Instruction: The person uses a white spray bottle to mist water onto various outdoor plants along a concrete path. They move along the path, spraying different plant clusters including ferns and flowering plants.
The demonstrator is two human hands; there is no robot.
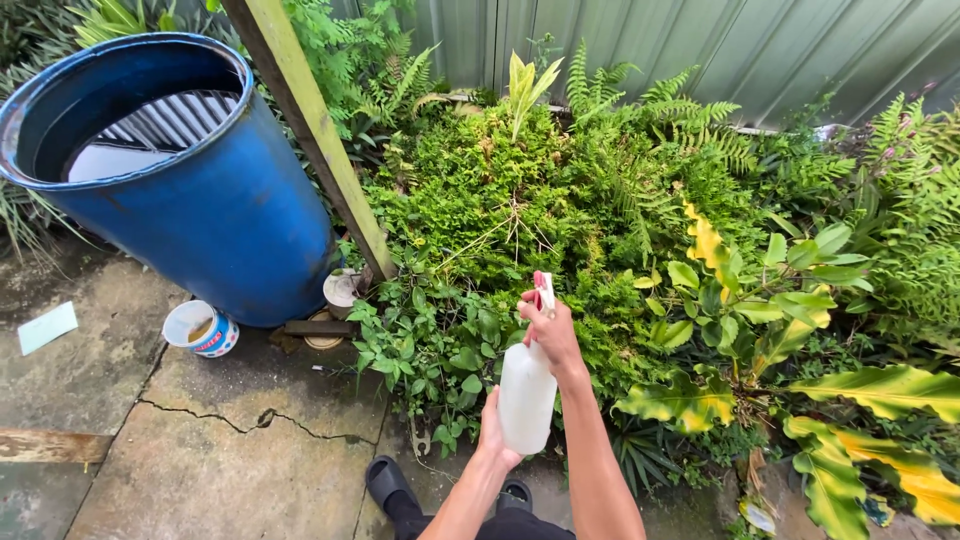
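At the bottom edge of the view, the person's foot in a black sandal stands on the cracked concrete paving, close to where the paving meets the plant bed. Just above it, the left hand cups the base of a white spray bottle, fingers wrapped around the lower part from behind. The right hand grips the bottle's neck, fingers clenched around the red and white trigger head; whether the trigger is pressed cannot be told. The bottle stands nearly upright, held in the air over the near edge of the bed, its nozzle toward the greenery.

To the right of the hands, a plant with broad yellow-green leaves spreads toward the right edge. To the left, on the paving, a small white tub sits just beside a large blue barrel, which holds water. A pale flat sheet lies near the left edge of the paving. A slanted wooden post rises beside the barrel from the near corner of the bed.

Beyond the bottle, a dense mound of low green plants fills the bed, with ferns behind it. Farthest back stands a corrugated metal fence.
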